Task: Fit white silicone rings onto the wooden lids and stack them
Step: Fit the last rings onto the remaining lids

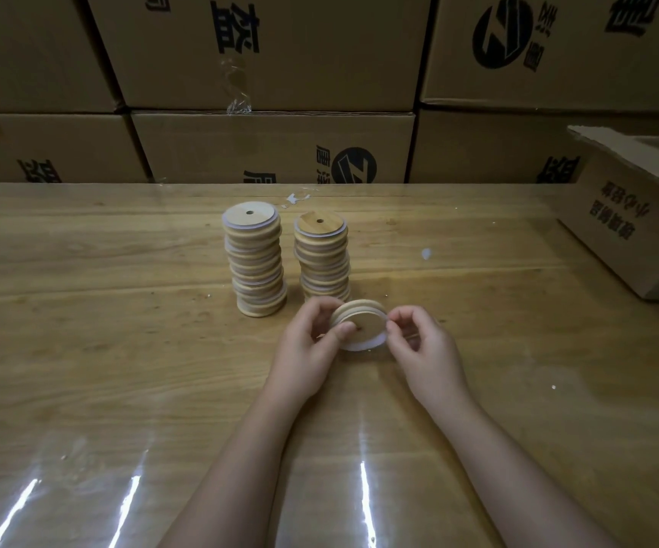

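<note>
Only the head view here. The person has a wooden lid [359, 322] tilted up just above the table [102, 310], right in front of the shorter stack [322, 259]. The left hand [312, 342] grips the lid with its thumb on the flat face. The right hand [419, 342] pinches the white ring [363, 344] at the lid's right edge.

The ring looks only partly seated, so the trick is probably to hold the lid steady and walk the silicone round the rim bit by bit until it sits even, no twists. It'd then go on a stack. The taller stack [256, 267] just beside already leans a little, so set it down centred.

The table is wood under a shiny clear plastic sheet [83, 488]. Printed cartons [272, 53] wall off the back, and an open box [636, 215] sits at the right.
</note>
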Action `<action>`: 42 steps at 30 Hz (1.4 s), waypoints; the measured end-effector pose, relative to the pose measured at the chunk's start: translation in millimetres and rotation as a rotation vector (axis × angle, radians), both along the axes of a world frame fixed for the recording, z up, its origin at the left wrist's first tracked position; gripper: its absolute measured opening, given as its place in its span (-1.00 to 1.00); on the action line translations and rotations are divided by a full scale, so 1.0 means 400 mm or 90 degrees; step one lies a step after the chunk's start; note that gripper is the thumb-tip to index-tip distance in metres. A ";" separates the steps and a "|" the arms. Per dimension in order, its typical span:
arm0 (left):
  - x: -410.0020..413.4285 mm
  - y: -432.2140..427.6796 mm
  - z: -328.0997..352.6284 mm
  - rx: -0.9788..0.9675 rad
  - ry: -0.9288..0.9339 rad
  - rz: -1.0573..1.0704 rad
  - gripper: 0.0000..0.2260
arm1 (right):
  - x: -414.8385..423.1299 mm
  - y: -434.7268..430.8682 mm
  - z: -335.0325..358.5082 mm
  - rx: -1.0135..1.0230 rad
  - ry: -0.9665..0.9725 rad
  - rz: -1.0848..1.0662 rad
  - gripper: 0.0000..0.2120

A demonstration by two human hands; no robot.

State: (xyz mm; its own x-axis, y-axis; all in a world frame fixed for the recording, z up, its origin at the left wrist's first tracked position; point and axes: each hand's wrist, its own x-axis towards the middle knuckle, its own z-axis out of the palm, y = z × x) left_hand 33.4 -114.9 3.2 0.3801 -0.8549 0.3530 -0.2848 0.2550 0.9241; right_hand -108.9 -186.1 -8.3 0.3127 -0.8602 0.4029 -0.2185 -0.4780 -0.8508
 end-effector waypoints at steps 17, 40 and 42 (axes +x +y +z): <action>-0.015 -0.006 -0.007 -0.014 -0.332 0.088 -0.76 | -0.004 0.008 0.005 -0.120 -0.029 0.025 -0.91; -0.006 -0.001 -0.003 -0.003 -0.163 0.054 -0.77 | -0.002 0.022 0.010 -0.161 0.095 -0.072 -0.91; -0.005 -0.001 -0.001 0.013 -0.139 0.054 -0.75 | -0.002 0.021 0.009 -0.172 0.106 -0.069 -0.91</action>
State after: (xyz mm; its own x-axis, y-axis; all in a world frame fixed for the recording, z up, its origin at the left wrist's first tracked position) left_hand 31.5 -115.3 2.7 0.3675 -0.8309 0.4178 -0.4976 0.2038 0.8431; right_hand -109.8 -177.5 -4.8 0.3063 -0.7604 0.5726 -0.4051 -0.6485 -0.6445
